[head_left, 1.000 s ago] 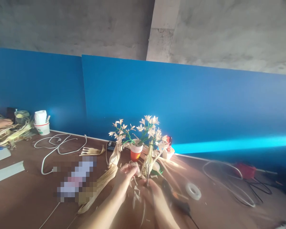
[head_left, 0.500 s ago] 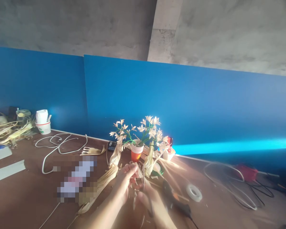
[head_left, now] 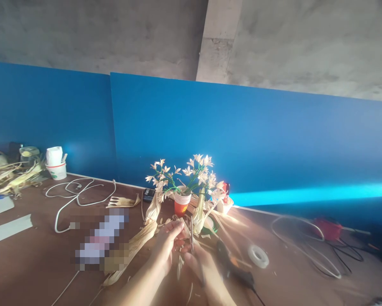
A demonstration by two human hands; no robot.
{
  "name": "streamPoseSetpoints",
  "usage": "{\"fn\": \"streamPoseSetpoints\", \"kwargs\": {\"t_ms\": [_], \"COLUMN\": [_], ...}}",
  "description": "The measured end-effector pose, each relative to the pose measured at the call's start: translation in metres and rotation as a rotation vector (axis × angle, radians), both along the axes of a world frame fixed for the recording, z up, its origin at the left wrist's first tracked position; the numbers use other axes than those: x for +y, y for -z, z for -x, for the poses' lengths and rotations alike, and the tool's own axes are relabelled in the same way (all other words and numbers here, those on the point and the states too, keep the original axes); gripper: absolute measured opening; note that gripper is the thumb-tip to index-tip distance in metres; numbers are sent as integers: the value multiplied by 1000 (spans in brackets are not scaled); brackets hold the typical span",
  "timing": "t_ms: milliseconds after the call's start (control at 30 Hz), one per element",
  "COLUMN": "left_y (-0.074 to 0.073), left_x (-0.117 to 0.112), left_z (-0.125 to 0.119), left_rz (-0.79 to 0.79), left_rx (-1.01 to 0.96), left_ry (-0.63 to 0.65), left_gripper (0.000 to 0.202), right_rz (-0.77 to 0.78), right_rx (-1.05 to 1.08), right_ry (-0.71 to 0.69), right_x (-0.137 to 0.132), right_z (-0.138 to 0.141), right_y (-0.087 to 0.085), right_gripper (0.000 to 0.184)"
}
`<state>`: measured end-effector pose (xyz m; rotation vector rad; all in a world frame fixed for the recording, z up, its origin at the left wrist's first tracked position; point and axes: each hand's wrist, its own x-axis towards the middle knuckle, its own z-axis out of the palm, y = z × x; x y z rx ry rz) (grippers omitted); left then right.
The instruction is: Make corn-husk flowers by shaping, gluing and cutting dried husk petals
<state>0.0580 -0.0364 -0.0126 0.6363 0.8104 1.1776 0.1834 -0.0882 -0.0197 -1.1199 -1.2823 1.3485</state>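
Now | left hand grip pinching husk strip | right hand grip unclear | cup behind

Left hand and right hand together on husk strips, before orange cup.
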Motion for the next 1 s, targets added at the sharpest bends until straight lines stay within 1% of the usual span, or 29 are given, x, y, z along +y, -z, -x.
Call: {"fn": "streamPoseSetpoints", "kwargs": {"t_ms": [67, 100, 200, 333, 433, 633, 767, 1000], "left_y": [1, 1, -1, -5, -4, -4, -7, -5], "left_x": [0, -1, -3, -4, -4, -5, -5, -3], "left_z": [-1, -2, -3, -3, -4, -6, -6, -5], "left_rz": [-3, -3, 1, 24, 32, 79, 123, 113], "left_rx": [0, 1, 1, 17, 3, -57, -73, -53], "left_ry": [-93, -117, -142, -151, -157, -187, -188, -218], "left_gripper": [34, 33, 32, 34, 35, 32, 33, 29], "right_rz": [-9, -3, 39, 29, 12, -2, 4, 38], "right_rx": [-5, -12, -54, -67, -71, -108, -100, -122], "right_ry": [1, 1, 17, 20, 19, 65, 58, 73], "right_x": [0, 1, 3, 5, 5, 5, 5, 6], "right_z": [0, 0, 0, 0, 0, 1, 2, 2], "right_y": [1, 2, 5, 8, 8, 4, 1, 3], "right_gripper": [56, 58, 63, 66, 68, 63, 63, 62]}}
